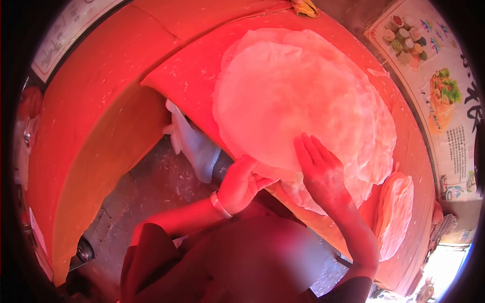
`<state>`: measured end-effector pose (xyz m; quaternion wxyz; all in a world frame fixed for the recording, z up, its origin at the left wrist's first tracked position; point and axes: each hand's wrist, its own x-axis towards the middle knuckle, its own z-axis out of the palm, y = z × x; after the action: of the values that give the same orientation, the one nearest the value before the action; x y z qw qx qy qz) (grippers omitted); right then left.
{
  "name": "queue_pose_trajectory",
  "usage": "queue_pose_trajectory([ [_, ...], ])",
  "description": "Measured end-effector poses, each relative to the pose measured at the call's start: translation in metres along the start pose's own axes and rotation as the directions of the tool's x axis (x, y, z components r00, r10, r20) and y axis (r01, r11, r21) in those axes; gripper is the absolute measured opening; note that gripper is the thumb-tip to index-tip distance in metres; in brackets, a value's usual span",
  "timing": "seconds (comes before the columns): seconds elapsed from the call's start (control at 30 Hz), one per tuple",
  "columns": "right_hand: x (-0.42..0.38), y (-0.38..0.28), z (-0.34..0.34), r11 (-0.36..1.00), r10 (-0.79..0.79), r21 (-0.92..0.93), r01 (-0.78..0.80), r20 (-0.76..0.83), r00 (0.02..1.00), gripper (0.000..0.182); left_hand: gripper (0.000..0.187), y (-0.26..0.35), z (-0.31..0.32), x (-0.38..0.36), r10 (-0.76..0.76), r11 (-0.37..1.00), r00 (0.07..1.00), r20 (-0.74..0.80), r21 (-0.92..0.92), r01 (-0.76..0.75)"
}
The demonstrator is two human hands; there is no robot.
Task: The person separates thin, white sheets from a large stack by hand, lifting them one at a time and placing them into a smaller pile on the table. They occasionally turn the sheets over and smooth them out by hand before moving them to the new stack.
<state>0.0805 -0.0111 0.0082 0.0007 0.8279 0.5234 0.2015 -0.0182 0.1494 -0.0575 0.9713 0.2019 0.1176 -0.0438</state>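
A wide, thin, round flatbread (273, 96) lies on top of a stack of similar sheets, whose layered edges (376, 136) show at the right. My left hand (238, 189), with a pale band at the wrist, is at the near left edge of the top sheet. Its thumb and fingers close around that edge. Flat on the sheet's near part rests my right hand (321, 169), fingers stretched out and nearly together. Beside my right forearm lies a smaller folded pile of flatbread (396, 214).
A red-covered table (182, 83) curves around me, flecked with flour-like bits. A whitish plastic bag (194, 144) hangs under its inner edge. A yellow cloth-like item (305, 7) sits at the far edge. Printed food posters (429, 65) stand on the right. A blurred round shape (273, 257) covers the bottom.
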Motion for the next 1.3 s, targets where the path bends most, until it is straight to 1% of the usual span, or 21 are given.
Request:
queue_pose_trajectory([
  [0.03, 0.004, -0.005, -0.001, 1.000, 0.009, 0.012, -0.009, 0.010, 1.000, 0.048, 0.028, -0.001, 0.003, 0.000, 0.015, 1.000, 1.000, -0.026, 0.001, -0.015],
  [0.17, 0.004, -0.021, 0.015, 0.998, 0.032, 0.055, -0.035, 0.049, 0.998, 0.047, 0.028, -0.002, -0.008, 0.000, 0.016, 0.997, 0.999, 0.051, 0.077, -0.020],
  [0.27, 0.004, -0.025, 0.003, 0.978, 0.081, 0.186, -0.092, 0.067, 0.995, 0.047, 0.030, 0.001, -0.006, -0.002, 0.022, 0.997, 0.998, 0.056, 0.078, -0.026],
  [0.33, 0.005, -0.025, -0.010, 0.991, 0.029, 0.129, -0.038, 0.065, 0.997, 0.048, 0.035, 0.002, -0.005, -0.002, 0.009, 0.998, 0.998, 0.064, 0.068, -0.013],
  [0.43, -0.007, -0.006, -0.001, 0.999, 0.020, 0.049, -0.024, 0.069, 0.997, 0.046, 0.048, 0.008, 0.006, -0.004, -0.007, 0.997, 0.994, 0.106, -0.075, 0.015],
  [0.47, -0.013, 0.004, 0.003, 0.999, 0.027, 0.025, -0.029, 0.070, 0.997, 0.046, 0.058, 0.009, 0.003, -0.004, -0.013, 0.982, 0.984, 0.175, -0.182, 0.045],
  [0.57, -0.015, 0.023, -0.029, 0.999, 0.040, 0.036, -0.040, 0.008, 0.999, 0.042, 0.064, 0.023, 0.009, -0.007, -0.141, 0.965, 0.972, 0.190, -0.191, 0.178],
  [0.6, -0.019, 0.023, -0.043, 0.997, 0.063, 0.053, -0.063, -0.007, 0.998, 0.040, 0.057, 0.029, 0.009, -0.005, -0.111, 0.943, 0.970, 0.216, -0.284, 0.171],
  [0.7, -0.052, 0.027, -0.063, 0.996, 0.085, 0.036, -0.086, 0.028, 0.996, 0.041, 0.054, 0.038, -0.007, 0.009, -0.058, 0.965, 0.996, 0.072, -0.253, 0.074],
  [0.73, -0.065, 0.028, -0.062, 0.994, 0.111, 0.015, -0.112, 0.069, 0.991, 0.041, 0.046, 0.042, -0.013, 0.013, -0.123, 0.963, 0.990, 0.075, -0.232, 0.137],
  [0.83, -0.089, 0.013, -0.075, 0.966, 0.234, -0.156, -0.207, 0.184, 0.955, 0.038, 0.039, 0.033, -0.006, 0.013, -0.236, 0.956, 0.969, 0.067, -0.161, 0.244],
  [0.87, -0.102, 0.005, -0.079, 0.947, 0.318, -0.018, -0.320, 0.160, 0.934, 0.041, 0.039, 0.029, -0.003, 0.013, -0.240, 0.955, 0.970, 0.047, -0.166, 0.244],
  [0.9, -0.126, -0.004, -0.079, 0.865, 0.435, 0.181, -0.468, 0.191, 0.880, 0.040, 0.039, 0.024, 0.000, 0.011, -0.246, 0.954, 0.969, 0.026, -0.173, 0.246],
  [0.97, -0.180, -0.022, -0.070, 0.528, 0.617, 0.527, -0.666, 0.301, 0.728, 0.041, 0.039, 0.017, 0.007, 0.006, -0.269, 0.944, 0.963, -0.004, -0.202, 0.263],
  [1.0, -0.197, -0.029, -0.063, 0.139, 0.608, 0.644, -0.752, 0.544, 0.578, 0.042, 0.039, 0.015, 0.011, 0.002, -0.283, 0.936, 0.959, -0.014, -0.224, 0.272],
  [1.03, -0.211, -0.035, -0.055, -0.276, 0.480, 0.619, -0.736, 0.752, 0.452, 0.043, 0.039, 0.013, 0.015, -0.001, -0.292, 0.929, 0.956, -0.025, -0.245, 0.278],
  [1.07, -0.221, -0.040, -0.050, -0.639, 0.264, 0.455, -0.620, 0.887, 0.378, 0.046, 0.039, 0.012, 0.021, -0.006, -0.323, 0.913, 0.946, -0.011, -0.266, 0.309],
  [1.13, -0.211, -0.056, -0.038, -0.862, 0.262, 0.438, -0.256, 0.817, 0.514, 0.048, 0.040, 0.008, 0.030, -0.017, -0.374, 0.880, 0.927, 0.016, -0.310, 0.360],
  [1.17, -0.202, -0.062, -0.033, -0.922, 0.279, 0.383, -0.063, 0.767, 0.578, 0.050, 0.041, 0.004, 0.030, -0.023, -0.409, 0.864, 0.912, 0.028, -0.310, 0.397],
  [1.27, -0.168, -0.054, -0.040, -0.899, 0.411, 0.258, 0.355, 0.780, 0.473, 0.040, 0.043, -0.006, 0.031, -0.039, -0.463, 0.851, 0.885, 0.046, -0.254, 0.459],
  [1.3, -0.165, -0.052, -0.036, -0.863, 0.490, 0.370, 0.344, 0.780, 0.390, 0.039, 0.044, -0.010, 0.030, -0.043, -0.468, 0.860, 0.883, 0.040, -0.211, 0.465],
])
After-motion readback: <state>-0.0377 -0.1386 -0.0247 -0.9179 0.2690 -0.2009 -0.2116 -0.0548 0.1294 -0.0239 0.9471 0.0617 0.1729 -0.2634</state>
